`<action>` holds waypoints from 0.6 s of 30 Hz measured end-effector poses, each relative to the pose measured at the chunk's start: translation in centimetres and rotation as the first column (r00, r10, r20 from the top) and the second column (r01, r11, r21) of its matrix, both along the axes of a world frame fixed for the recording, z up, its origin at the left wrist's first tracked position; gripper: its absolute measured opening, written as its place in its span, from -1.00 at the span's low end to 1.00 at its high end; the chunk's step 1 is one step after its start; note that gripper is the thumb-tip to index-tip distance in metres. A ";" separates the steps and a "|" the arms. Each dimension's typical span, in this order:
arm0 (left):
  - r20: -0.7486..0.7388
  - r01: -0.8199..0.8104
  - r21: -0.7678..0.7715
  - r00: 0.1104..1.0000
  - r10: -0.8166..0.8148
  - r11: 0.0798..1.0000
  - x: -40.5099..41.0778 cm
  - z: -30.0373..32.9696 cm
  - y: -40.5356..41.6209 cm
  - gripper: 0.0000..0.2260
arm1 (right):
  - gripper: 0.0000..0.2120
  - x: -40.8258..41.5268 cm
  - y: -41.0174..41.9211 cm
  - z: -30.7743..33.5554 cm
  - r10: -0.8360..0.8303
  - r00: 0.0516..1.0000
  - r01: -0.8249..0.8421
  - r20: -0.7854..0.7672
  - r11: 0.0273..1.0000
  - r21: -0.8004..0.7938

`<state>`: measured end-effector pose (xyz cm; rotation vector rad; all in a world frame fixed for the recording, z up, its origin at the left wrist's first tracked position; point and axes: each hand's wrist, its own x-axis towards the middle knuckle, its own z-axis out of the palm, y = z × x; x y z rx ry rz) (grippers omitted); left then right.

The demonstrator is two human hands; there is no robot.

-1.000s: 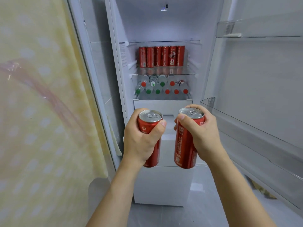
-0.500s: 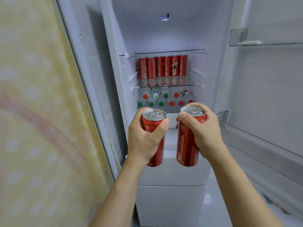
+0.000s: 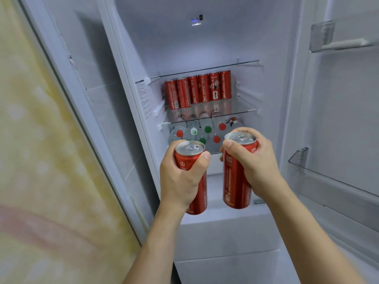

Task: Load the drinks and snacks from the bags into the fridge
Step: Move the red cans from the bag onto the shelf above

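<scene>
My left hand grips a tall red soda can upright, fingers wrapped round its upper half. My right hand grips a second red can the same way, slightly higher. Both cans hang in front of the open fridge, just below its lower glass shelf. On that shelf stands a row of several red cans. Under it lie several water bottles with red and green caps facing me.
The open fridge door on the right carries clear door bins and an upper rack. White drawers sit below the cans. A yellow patterned curtain fills the left side. The space above the top glass shelf holds nothing.
My view has come closer to the fridge and tilted up. Both hands with their cans have risen towards the shelves, the right can slightly higher than the left.
</scene>
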<state>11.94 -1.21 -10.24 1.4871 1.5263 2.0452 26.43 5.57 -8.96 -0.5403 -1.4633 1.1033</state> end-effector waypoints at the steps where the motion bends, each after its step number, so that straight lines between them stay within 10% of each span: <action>1: 0.000 -0.006 0.006 1.000 0.006 1.000 -0.1 0.1 0.8 -0.79 | -0.65 -0.2 0.9 0.1 -0.003 1.000 0.003 -0.003 1.000 0.003; 18: 0.119 -0.090 0.029 0.989 0.086 0.995 -1.6 1.2 11.5 -0.75 | -0.78 -2.7 13.4 1.7 0.095 0.993 -0.094 -0.064 0.996 0.011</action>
